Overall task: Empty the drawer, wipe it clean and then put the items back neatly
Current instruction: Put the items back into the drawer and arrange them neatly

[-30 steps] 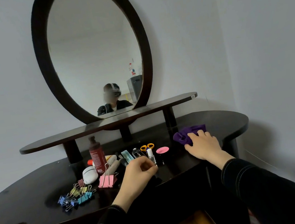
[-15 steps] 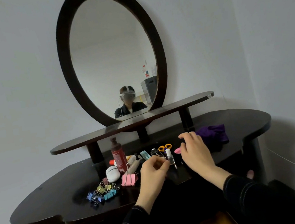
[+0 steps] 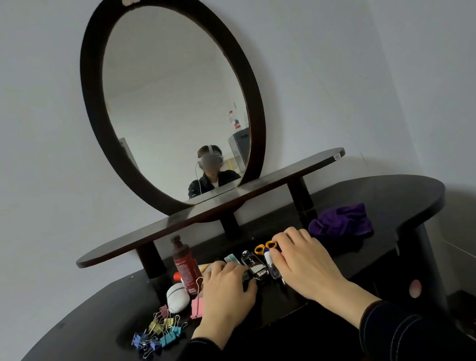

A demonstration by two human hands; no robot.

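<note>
Small items lie in a cluster on the dark dressing table (image 3: 72, 350): a red-brown bottle (image 3: 185, 266), a white oval object (image 3: 177, 297), pink binder clips (image 3: 197, 307), several coloured binder clips (image 3: 159, 333), a clear glossy case (image 3: 253, 264), a small clear bottle (image 3: 271, 264) and yellow scissors (image 3: 263, 247). My left hand (image 3: 226, 296) lies palm down over the teal items beside the pink clips. My right hand (image 3: 302, 262) rests with its fingertips by the scissors and its thumb against the small bottle. A purple cloth (image 3: 342, 222) sits to the right, untouched. The drawer is out of sight.
A raised dark shelf (image 3: 261, 189) on short posts runs behind the items, carrying an oval mirror (image 3: 174, 104). Walls close in behind and on the right. A pink round spot (image 3: 415, 288) shows on the table's right side panel.
My right hand left the purple cloth and came left onto the items by the scissors. My left hand went from a pinch to lying flat over the items. The view shifted left.
</note>
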